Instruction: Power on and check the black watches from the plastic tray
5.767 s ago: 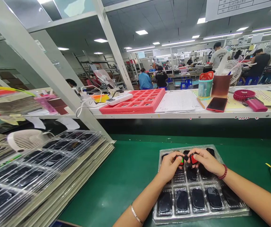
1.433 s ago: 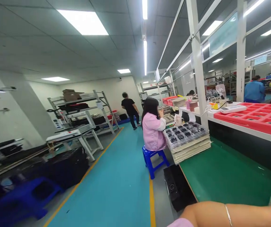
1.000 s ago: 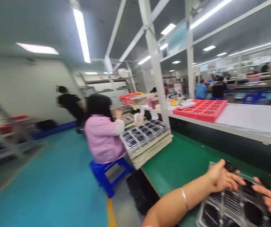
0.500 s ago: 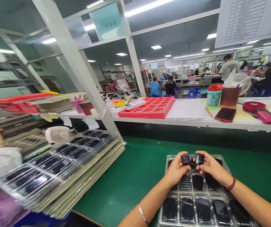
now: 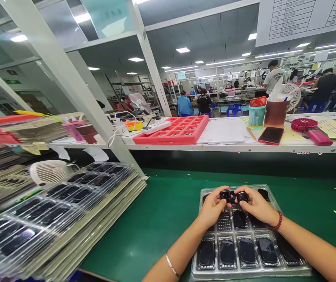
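Green worktop (image 5: 144, 231) under clear tray (image 5: 224, 223), white shelf (image 5: 185, 147) behind, ceiling lights (image 5: 182, 50)

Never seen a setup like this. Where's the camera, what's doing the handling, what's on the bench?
There's no robot: a person is working bare-handed, filmed by one camera worn on their head, looking forward and down. The left hand holds a small dark squarish device; the right hand holds a similar device. Both are above a clear plastic tray with dark pieces in its compartments, lying on a green bench. To the left is a stack of trays. The shelf behind carries a red compartmented tray, papers and a phone.
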A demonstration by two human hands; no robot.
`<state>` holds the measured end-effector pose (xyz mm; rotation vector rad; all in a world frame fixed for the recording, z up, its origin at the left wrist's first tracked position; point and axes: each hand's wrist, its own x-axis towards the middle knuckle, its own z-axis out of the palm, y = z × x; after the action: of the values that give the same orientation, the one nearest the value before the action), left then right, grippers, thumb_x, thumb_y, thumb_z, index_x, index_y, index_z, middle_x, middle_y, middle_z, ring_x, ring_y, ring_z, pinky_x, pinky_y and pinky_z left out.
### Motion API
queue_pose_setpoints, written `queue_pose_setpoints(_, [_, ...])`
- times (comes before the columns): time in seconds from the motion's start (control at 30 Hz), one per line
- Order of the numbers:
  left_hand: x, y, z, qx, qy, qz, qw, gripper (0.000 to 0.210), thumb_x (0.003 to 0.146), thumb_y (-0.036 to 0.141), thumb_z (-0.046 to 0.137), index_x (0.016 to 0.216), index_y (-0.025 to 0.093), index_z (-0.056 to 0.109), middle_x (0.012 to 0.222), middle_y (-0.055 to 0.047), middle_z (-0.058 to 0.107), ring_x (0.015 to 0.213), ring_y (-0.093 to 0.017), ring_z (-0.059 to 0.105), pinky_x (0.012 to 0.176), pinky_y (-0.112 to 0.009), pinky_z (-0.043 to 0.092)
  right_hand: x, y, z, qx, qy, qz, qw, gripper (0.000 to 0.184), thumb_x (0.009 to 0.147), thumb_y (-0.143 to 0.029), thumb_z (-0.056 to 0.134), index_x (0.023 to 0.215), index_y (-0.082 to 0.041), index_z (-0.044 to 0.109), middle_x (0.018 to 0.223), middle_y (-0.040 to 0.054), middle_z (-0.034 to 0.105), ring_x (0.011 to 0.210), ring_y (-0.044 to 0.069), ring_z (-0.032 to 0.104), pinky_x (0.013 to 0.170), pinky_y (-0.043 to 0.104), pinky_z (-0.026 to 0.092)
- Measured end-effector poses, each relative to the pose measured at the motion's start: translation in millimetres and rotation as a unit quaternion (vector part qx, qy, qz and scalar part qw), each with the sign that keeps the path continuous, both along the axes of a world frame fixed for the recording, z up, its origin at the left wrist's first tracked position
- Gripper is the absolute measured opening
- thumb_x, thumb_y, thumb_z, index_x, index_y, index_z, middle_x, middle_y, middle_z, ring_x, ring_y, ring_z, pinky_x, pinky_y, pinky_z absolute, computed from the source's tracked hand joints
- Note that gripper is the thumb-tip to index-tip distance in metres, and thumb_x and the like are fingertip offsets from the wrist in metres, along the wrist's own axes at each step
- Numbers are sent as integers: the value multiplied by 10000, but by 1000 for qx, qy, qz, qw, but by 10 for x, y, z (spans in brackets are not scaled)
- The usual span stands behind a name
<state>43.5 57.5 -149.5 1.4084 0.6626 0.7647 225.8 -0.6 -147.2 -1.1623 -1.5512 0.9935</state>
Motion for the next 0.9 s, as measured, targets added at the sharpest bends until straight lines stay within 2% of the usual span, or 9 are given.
queue_pose_setpoints(0.27, [-3,7,-1,-1,6,-6,1000,467,736,162,562,1198,166,491,1034,-102,650,721,-145,645,542,-197,414,7,-7,1,8,-10,2,1000,327,738,-78,498,1037,-208,526,886,19,605,736,153,574,587,237,441])
queue_pose_setpoints(0.43, [3,-3,2,-6,14,-9,1000,423,737,155,551,1159,161,523,1005,-95,653,721,-151,651,544,-199,411,16,-6,1,-1,-11,-7,1000,290,765,-105,481,1031,-210,533,858,9,604,591,121,550,564,250,457])
queue_pose_setpoints(0.63, [20,-28,38,-12,9,-4,1000,438,668,58,528,1094,157,536,996,-82,654,710,-135,643,597,-215,441,25,7,-45,13,-32,-8,999,360,716,-82,507,1044,-223,555,904,14,624,698,151,585,619,256,483])
queue_pose_setpoints(0.9, [11,-21,35,-4,21,-3,1000,382,698,113,543,1078,151,535,947,-78,652,693,-134,639,551,-201,420,19,-16,-18,17,-62,-1,998,302,761,-87,476,1022,-213,558,886,18,630,667,143,573,598,252,478])
